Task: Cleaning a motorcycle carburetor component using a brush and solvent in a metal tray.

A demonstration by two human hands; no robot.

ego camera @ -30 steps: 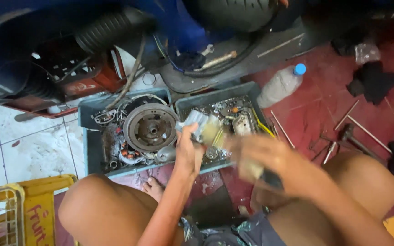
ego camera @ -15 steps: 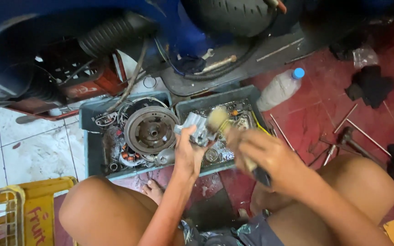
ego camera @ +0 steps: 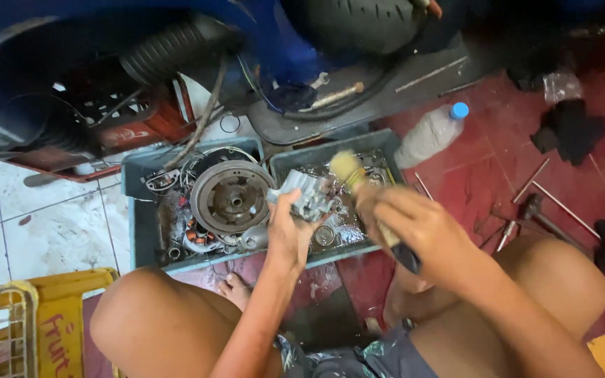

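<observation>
My left hand (ego camera: 287, 234) grips a small grey metal engine part (ego camera: 306, 198) over a grey plastic tray (ego camera: 141, 231). My right hand (ego camera: 414, 224) holds a paintbrush (ego camera: 349, 170) with pale bristles, its tip just right of the metal part, above the tray's right compartment. The left compartment holds a round metal flywheel (ego camera: 230, 197), a coil with copper windings and small loose parts. Both my bare knees frame the bottom of the view.
A plastic bottle with a blue cap (ego camera: 430, 133) lies right of the tray. Metal rods and a hammer-like tool (ego camera: 535, 207) lie on the red floor, with black rags (ego camera: 568, 129) nearby. A yellow crate (ego camera: 15, 325) stands at bottom left. A motorcycle's tyre (ego camera: 358, 24) and frame fill the top.
My right hand has moved the brush up and left, from beside the metal part to above it. My left hand keeps holding the part in about the same spot.
</observation>
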